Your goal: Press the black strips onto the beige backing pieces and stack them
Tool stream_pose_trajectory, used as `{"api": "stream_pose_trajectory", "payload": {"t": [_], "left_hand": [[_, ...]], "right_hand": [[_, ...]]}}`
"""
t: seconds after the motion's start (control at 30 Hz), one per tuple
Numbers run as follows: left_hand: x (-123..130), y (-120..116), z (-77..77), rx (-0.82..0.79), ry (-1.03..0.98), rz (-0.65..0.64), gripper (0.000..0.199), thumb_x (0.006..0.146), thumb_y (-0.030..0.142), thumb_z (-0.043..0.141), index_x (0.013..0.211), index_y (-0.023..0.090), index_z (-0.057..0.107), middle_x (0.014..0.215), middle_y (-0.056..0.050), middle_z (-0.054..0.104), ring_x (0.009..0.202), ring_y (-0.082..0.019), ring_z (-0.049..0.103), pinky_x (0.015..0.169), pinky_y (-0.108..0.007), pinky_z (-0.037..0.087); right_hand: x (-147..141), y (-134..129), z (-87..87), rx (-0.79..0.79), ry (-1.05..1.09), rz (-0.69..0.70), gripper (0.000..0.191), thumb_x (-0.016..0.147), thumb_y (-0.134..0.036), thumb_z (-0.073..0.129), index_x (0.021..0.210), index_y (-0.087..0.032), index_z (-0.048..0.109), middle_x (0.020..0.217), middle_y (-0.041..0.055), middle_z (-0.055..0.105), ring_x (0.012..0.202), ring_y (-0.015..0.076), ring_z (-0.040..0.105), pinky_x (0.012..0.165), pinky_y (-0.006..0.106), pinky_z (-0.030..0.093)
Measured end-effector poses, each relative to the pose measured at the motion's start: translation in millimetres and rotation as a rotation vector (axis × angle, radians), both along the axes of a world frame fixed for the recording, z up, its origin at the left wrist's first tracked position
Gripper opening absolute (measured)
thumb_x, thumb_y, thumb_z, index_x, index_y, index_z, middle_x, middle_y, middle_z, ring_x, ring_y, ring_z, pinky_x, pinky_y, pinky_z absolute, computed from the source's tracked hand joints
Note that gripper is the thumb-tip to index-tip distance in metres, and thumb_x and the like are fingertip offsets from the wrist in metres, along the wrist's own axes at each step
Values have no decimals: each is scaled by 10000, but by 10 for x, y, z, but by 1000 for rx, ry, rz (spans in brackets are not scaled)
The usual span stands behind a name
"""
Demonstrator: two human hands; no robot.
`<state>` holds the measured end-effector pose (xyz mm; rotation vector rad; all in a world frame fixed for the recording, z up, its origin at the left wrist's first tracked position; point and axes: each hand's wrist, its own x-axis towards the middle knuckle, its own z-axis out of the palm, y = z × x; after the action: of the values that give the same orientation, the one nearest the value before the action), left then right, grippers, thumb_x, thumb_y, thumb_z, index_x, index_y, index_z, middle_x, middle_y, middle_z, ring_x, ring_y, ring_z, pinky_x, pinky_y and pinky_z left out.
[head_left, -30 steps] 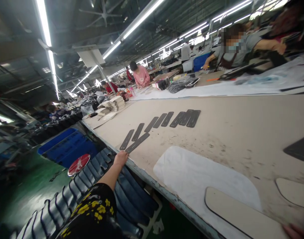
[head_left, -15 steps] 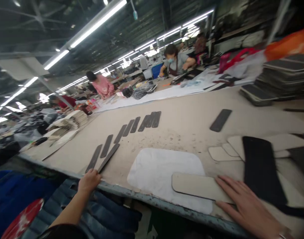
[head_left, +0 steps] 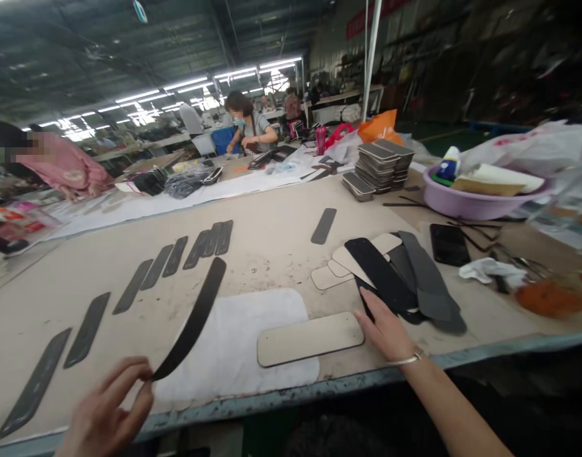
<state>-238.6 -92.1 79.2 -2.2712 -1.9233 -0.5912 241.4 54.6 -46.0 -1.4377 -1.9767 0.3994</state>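
Between the thumb and fingers of my left hand (head_left: 112, 403) is the near end of a curved dark strip (head_left: 195, 324). The strip's far end rises at a slant over the left side of a white cloth sheet (head_left: 233, 355). My right hand (head_left: 383, 327) has its fingers stretched out and apart. Its thumb is at the right end of a beige rounded panel (head_left: 310, 337), which lies partly on the sheet. Its fingertips are at the near edge of a pile of black, grey and beige panels (head_left: 383, 276); whether they press on it I cannot tell.
Several dark strips (head_left: 141, 285) lie in a slanting row at left, and a lone strip (head_left: 324, 226) lies farther back. Stacked panels (head_left: 383, 166), a purple basin (head_left: 481, 202) and a phone (head_left: 449, 244) are at right. Co-workers (head_left: 252, 127) sit across the table.
My left hand has lifted the dark strip from the row and carried it toward the white sheet. My right hand has slid to the panel's right end. The view has swung right.
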Motion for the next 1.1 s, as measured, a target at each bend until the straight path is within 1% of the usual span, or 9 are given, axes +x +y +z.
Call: {"api": "stream_pose_trajectory", "payload": {"t": [0.1,0.23,0.37,0.5,0.63,0.73,0.83,0.93,1.1], "left_hand": [[483,148,241,-55,-35,-197,142,764,202,496,902,232,511,937,-68,579,846,-191,586,718,-258,494],[989,281,541,-333,-117,-400,104,780,161,466,858,212,510,872,-76,576,802,-172,560,714,-235,476],[1193,301,601,-540,-191,-472,73,801,208,458,806,221,529,831,-71,576,760,-173,538,702,-241,472],[1226,296,453,-691,-252,-463,77,825,215,423,810,206,498,810,-55,553,751,-164,520,724,-250,446],[1237,364,176,-796,-368,-341,100,806,221,407,716,187,438,705,-12,485,666,-139,463,641,-237,393],[1230,484,-67,-961,-523,-164,106,742,226,439,649,174,431,618,20,433,589,-115,416,545,-218,333],[1202,647,-278,-1081,-726,-34,129,717,269,446,649,160,464,527,46,401,501,-92,364,487,-208,274],[1190,842,-432,-1059,-860,30,170,711,306,464,642,153,486,490,55,396,471,-82,345,469,-205,253],[1260,1140,-641,-1022,-776,126,190,690,326,479,641,148,523,471,52,414,431,-78,339,421,-202,235]], "right_hand": [[-22,-136,117,-107,335,16,539,855,-406,463,1343,-209,351,1326,135,446,1157,242,487,980,456,403],[-268,-386,315,-363,682,96,500,859,-404,458,1323,-240,371,1326,121,445,1051,210,567,901,404,478],[-458,-485,431,-509,881,128,498,846,-446,457,1293,-229,429,1277,119,491,902,196,619,748,373,550],[-405,-528,463,-469,777,61,349,813,-450,507,1017,-198,638,978,64,621,695,145,597,616,287,536],[-253,-630,403,-395,533,6,304,812,-434,499,731,-188,658,811,40,593,654,135,558,611,261,484],[-175,-680,337,-478,387,-8,327,819,-441,468,731,-198,670,769,29,606,660,144,572,647,268,471],[-146,-626,310,-541,292,-92,334,778,-461,502,876,-199,683,755,18,645,634,153,585,647,279,471],[-142,-469,311,-557,210,-184,377,737,-464,539,968,-189,653,672,-6,651,627,159,598,646,274,462],[-155,-225,282,-568,72,-301,265,697,-442,567,799,-209,638,685,-6,668,663,158,616,640,259,435]]}}
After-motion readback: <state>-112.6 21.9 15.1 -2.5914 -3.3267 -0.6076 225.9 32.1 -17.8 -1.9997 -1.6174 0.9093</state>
